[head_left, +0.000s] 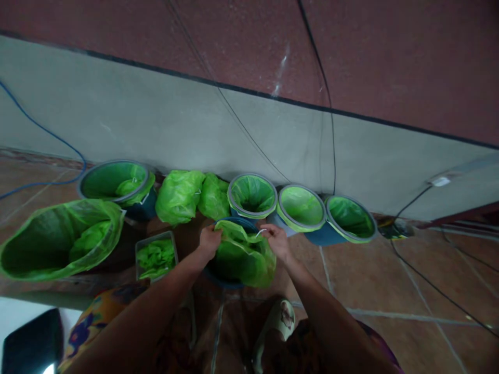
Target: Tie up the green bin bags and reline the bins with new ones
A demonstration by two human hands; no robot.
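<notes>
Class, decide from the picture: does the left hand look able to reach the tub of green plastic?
Probably yes: the open-topped tub sits beside the left forearm, though the left hand is holding a green bag.

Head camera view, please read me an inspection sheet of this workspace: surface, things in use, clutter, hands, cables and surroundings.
Surface: brown tiled floor with pale joints.
Things in use: green bag held open at a blue bin.
Clutter: two green bundles by the wall, a box of crumpled green bags, a wide-open bag at far left.
Hands: left hand pinches the bag's edge; right hand pinches it near a white strip.
Cables: blue cable at left, black cable on the floor at right, dark cables on the wall.
Surroundings: grey and dark red wall, four lined bins along it.
</notes>
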